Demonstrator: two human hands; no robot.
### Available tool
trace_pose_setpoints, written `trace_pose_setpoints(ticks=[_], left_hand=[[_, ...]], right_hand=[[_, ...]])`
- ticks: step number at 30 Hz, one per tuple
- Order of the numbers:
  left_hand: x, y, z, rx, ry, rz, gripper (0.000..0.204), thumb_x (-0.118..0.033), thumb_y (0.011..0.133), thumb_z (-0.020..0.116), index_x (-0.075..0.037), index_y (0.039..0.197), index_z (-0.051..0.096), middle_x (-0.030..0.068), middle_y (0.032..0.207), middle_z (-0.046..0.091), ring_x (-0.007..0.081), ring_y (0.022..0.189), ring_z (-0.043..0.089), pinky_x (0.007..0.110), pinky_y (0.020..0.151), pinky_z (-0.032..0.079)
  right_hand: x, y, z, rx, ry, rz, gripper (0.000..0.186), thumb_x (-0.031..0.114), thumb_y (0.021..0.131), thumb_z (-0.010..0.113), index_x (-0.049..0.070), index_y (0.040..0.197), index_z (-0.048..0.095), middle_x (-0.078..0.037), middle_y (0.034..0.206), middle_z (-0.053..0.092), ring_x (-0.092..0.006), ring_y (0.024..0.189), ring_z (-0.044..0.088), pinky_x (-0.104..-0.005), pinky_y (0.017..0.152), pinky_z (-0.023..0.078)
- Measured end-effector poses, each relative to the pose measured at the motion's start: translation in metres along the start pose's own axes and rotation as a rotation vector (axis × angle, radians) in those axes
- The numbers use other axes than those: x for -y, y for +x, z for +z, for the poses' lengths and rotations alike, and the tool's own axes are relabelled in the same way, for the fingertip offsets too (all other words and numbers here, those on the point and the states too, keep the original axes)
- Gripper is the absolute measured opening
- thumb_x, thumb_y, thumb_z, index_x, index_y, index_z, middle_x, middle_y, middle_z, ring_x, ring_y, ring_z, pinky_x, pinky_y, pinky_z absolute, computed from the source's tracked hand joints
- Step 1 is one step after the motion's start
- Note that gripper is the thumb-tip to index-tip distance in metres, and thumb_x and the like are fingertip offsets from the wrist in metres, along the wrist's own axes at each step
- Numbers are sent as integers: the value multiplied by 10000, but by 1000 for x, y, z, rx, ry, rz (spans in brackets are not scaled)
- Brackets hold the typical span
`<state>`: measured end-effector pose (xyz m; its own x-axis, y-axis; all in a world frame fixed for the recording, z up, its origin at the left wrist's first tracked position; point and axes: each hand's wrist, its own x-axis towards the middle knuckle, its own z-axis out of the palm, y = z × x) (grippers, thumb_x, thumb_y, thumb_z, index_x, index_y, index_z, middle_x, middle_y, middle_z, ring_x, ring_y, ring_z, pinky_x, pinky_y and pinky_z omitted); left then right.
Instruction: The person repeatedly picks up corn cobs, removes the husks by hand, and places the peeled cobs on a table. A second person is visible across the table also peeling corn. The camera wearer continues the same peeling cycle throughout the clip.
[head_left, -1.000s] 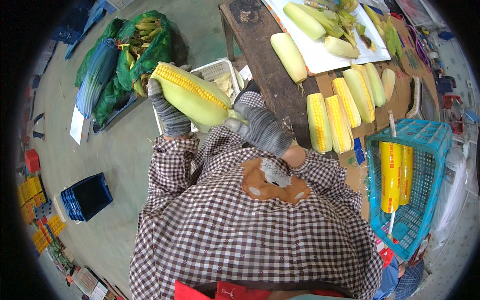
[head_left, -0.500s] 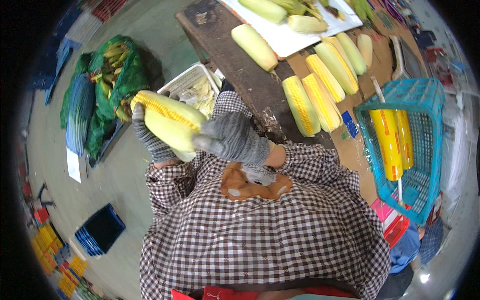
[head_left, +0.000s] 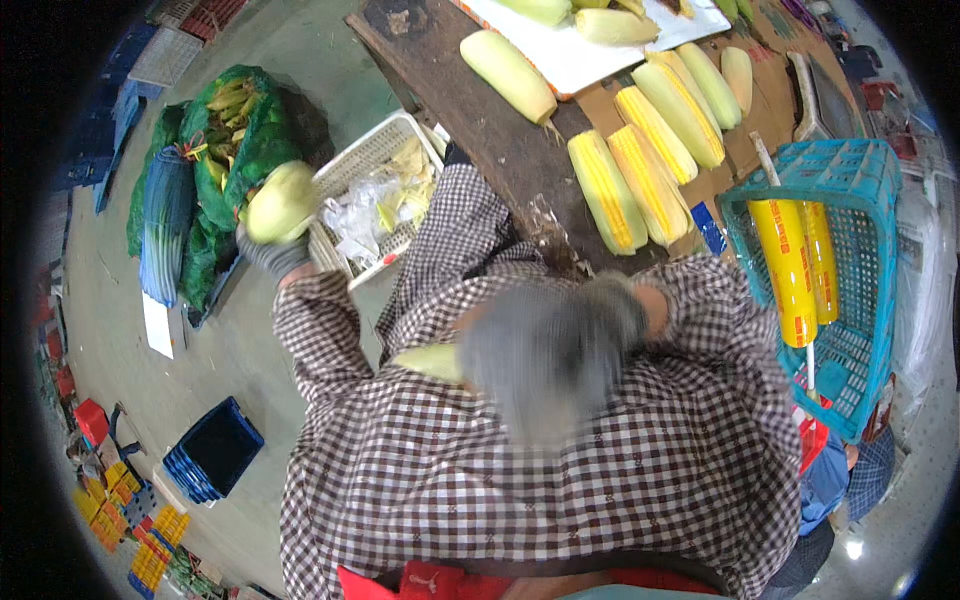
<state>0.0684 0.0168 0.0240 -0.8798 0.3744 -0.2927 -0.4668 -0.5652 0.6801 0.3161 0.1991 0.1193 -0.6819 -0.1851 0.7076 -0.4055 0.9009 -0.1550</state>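
Observation:
At the left, my left hand [head_left: 270, 255], in a grey knit glove, is closed around an ear of corn [head_left: 282, 205]. Pale green husk covers the side of the ear that faces me. My right hand [head_left: 550, 350], also gloved, is smeared by motion in front of my checked clothing. A pale green strip of corn husk [head_left: 432, 362] sticks out from its left side; its other end is hidden by the hand. On the table at the upper right lie several partly husked ears of corn [head_left: 608, 192], with strips of yellow kernels showing.
A white basket [head_left: 385, 130] with husks and clear plastic stands left of the dark table [head_left: 445, 75]. Green mesh sacks [head_left: 250, 150] lie beyond my left hand. A teal crate [head_left: 870, 270] with yellow film rolls [head_left: 785, 270] is at the right; a white tray [head_left: 600, 62] at the top.
My right hand has left the ear and swung to the right, a husk strip now showing beside it. My left hand has moved slightly left with the ear, which has turned end-on.

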Motion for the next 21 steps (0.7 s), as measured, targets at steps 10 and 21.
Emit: trace_pose_setpoints(ticks=[10, 21], left_hand=[[-22, 6, -20, -198, 146, 124, 527, -467, 754, 526, -52, 1079, 514, 139, 1068, 547, 299, 953, 524, 425, 839, 437], [32, -23, 32, 262, 590, -49, 679, -231, 702, 690, 26, 1228, 346, 117, 1105, 485, 221, 970, 506, 345, 838, 435]], right_hand=[[-44, 17, 183, 280, 679, 663, 610, 467, 849, 426, 28, 1259, 324, -184, 1198, 453, -283, 1082, 472, -325, 909, 380], [-48, 4, 143, 235, 1195, 1101, 795, 409, 632, 719, 9, 1220, 364, -173, 989, 558, -226, 900, 561, -317, 782, 469]])
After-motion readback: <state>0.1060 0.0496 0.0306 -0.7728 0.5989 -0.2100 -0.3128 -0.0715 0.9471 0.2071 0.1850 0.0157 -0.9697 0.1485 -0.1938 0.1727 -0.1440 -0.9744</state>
